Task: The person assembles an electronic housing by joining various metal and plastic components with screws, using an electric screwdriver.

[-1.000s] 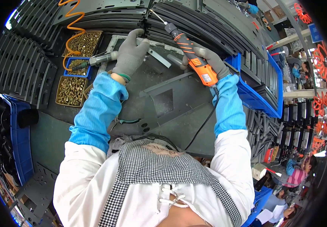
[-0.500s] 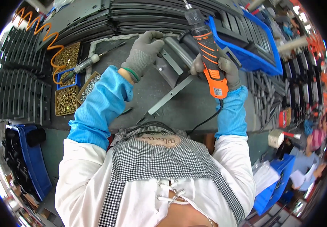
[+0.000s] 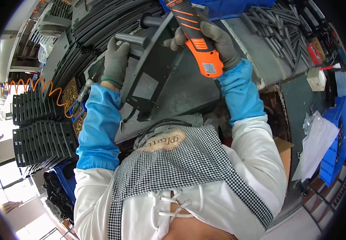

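A dark metal bracket assembly with flat plates and a grey tube is tilted up over the bench. My gloved left hand is closed around its left side, with the thumb and fingers by the tube's end. In my gloved right hand is an orange and black electric screwdriver, its tip out of the picture at the top. My right fingertips on the near side of the tool are close to the assembly's edge; I cannot tell if they touch it.
Stacked dark metal plates line the back left, and slotted black parts stand at the left. An air screwdriver on a coiled orange hose lies by a box of brass fasteners. Loose grey tubes pile up at the right.
The bracket assembly has been lifted and tilted, swinging to the left. My left hand has closed on it. The screwdriver stays in my right hand, and the whole view has turned.
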`<state>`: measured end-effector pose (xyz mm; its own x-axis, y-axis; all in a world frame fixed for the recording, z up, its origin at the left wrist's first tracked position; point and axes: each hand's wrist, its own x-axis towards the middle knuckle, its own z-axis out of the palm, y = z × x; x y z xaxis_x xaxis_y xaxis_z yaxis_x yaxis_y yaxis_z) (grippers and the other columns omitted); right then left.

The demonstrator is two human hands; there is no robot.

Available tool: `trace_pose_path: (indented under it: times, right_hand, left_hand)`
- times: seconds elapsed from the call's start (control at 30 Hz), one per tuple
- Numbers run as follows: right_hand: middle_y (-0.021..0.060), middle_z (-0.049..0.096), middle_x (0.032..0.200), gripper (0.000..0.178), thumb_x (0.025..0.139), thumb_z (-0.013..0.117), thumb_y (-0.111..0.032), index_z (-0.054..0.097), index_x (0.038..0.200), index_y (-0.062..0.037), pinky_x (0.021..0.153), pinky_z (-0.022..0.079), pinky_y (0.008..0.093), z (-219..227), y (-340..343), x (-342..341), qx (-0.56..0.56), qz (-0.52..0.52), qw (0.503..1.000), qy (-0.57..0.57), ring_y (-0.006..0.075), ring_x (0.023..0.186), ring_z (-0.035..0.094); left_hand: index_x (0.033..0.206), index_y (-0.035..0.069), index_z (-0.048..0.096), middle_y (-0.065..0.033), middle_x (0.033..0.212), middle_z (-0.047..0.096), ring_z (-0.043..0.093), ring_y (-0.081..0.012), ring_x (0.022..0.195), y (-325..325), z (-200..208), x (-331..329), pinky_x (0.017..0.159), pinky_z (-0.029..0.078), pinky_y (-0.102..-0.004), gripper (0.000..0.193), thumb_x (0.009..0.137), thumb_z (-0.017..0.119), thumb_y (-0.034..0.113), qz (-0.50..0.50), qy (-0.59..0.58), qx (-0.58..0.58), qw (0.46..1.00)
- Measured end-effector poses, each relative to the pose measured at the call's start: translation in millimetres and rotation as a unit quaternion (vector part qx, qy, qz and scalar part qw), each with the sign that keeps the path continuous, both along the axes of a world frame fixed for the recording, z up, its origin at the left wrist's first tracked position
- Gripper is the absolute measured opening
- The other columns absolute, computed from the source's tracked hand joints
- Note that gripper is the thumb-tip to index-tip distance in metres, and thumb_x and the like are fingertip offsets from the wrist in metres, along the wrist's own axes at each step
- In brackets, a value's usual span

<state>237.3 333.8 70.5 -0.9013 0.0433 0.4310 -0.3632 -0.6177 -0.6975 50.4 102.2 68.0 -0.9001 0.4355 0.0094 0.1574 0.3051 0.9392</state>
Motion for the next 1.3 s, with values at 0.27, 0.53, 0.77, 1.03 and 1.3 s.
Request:
trace_pose_path:
  times: [0.27,0.53,0.77,1.03,1.3]
  right_hand:
    - [0.0126,0.069,0.1,0.071,0.092,0.063,-0.028,0.041,0.156,-0.006,0.075,0.057,0.0328,3,22,130,0.153,0.017,0.953,-0.261,0.0196,0.089,0.068]
    - [0.0104,0.063,0.106,0.087,0.085,0.071,-0.03,0.033,0.159,-0.0036,0.073,0.058,0.0315,-34,8,150,0.143,0.122,0.919,-0.346,0.017,0.086,0.065]
    - [0.0094,0.063,0.106,0.085,0.085,0.072,-0.028,0.035,0.158,-0.0024,0.072,0.057,0.0309,-38,1,139,0.15,0.144,0.924,-0.321,0.0156,0.085,0.064]
    - [0.0096,0.063,0.113,0.084,0.086,0.072,-0.026,0.036,0.158,-0.0046,0.077,0.057,0.0305,-33,2,130,0.201,0.133,0.908,-0.344,0.0151,0.09,0.064]
    - [0.0088,0.065,0.11,0.078,0.087,0.07,-0.025,0.041,0.156,-0.006,0.075,0.058,0.0288,-16,2,128,0.224,0.131,0.896,-0.361,0.0127,0.089,0.065]
  left_hand:
    - [0.12,0.007,0.06,-0.0004,0.081,0.06,0.052,-0.0081,0.063,0,15,7,0.051,0.039,-0.0241,0.026,0.097,0.061,0.021,-0.02,-0.062,-0.034,0.997]
    - [0.142,0.007,0.053,0.0015,0.078,0.058,0.05,-0.0067,0.062,-1,12,5,0.049,0.038,-0.0226,0.048,0.096,0.062,0.019,-0.002,-0.092,-0.055,0.994]
    - [0.143,0.007,0.054,0.0019,0.078,0.058,0.051,-0.0067,0.063,-3,11,11,0.05,0.038,-0.0221,0.048,0.096,0.061,0.02,0.005,-0.078,-0.045,0.996]
    - [0.143,0.008,0.054,0.0021,0.08,0.058,0.051,-0.0063,0.065,-6,6,7,0.051,0.039,-0.0221,0.049,0.097,0.06,0.021,0.0,-0.086,-0.027,0.996]
    - [0.143,0.007,0.054,0.0023,0.082,0.059,0.05,-0.0064,0.065,0,8,14,0.053,0.039,-0.0224,0.049,0.097,0.06,0.023,0.031,-0.072,-0.024,0.997]
